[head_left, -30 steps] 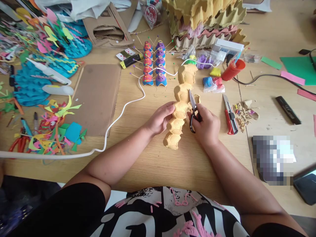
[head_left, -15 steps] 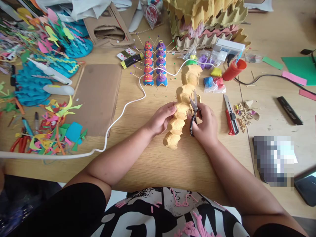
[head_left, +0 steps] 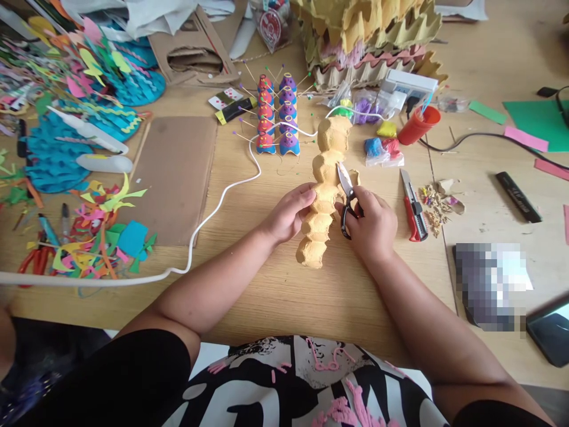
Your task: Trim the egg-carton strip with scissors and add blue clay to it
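A yellow egg-carton strip (head_left: 326,198), bumpy and long, is held up over the middle of the table. My left hand (head_left: 291,214) grips its left edge, thumb on top. My right hand (head_left: 374,225) holds black-handled scissors (head_left: 345,181), whose blades lie close together against the strip's right edge. A narrow yellow piece sticks out on that side, beside the blades. Beyond the strip stand a red painted carton caterpillar (head_left: 266,115) and a purple one (head_left: 288,115), both with coloured pins.
Cardboard (head_left: 178,178) and paper scraps (head_left: 102,237) lie left; a white cable (head_left: 224,196) crosses the table. A red box cutter (head_left: 414,207), carton shavings (head_left: 438,204) and a red cup (head_left: 418,126) are on the right. Egg trays (head_left: 368,41) are stacked behind.
The scissor blades have come closer together and tilted left against the strip's edge. My right hand has turned slightly. The strip's top has shifted a little left.
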{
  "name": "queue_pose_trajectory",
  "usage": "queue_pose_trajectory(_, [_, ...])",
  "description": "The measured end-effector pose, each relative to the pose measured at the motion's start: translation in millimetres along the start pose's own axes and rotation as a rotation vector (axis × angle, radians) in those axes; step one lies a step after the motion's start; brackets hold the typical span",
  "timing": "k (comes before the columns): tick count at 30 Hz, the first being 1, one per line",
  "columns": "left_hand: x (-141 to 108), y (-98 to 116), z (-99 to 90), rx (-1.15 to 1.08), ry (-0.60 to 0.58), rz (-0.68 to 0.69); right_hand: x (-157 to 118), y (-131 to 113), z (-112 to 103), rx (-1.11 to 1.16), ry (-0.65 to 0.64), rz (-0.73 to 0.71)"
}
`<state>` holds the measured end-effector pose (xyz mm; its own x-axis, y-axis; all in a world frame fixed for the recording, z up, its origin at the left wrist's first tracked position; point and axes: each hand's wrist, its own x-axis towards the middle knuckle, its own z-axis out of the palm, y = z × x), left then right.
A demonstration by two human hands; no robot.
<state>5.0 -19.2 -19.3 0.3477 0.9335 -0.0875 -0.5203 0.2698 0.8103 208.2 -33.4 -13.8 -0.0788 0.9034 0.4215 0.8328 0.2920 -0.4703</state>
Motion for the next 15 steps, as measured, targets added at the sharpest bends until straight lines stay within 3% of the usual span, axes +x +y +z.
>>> queue_pose_trajectory(8, [1.0, 1.7, 2.1, -0.008, 0.014, -0.016, -2.3, -3.2, 1.4, 0.295, -0.044, 0.126])
queue_pose_trajectory(15, [0.9, 0.7, 2.3, -0.029, -0.001, -0.030, -0.9, -2.5, 3.1, 0.408, -0.044, 0.192])
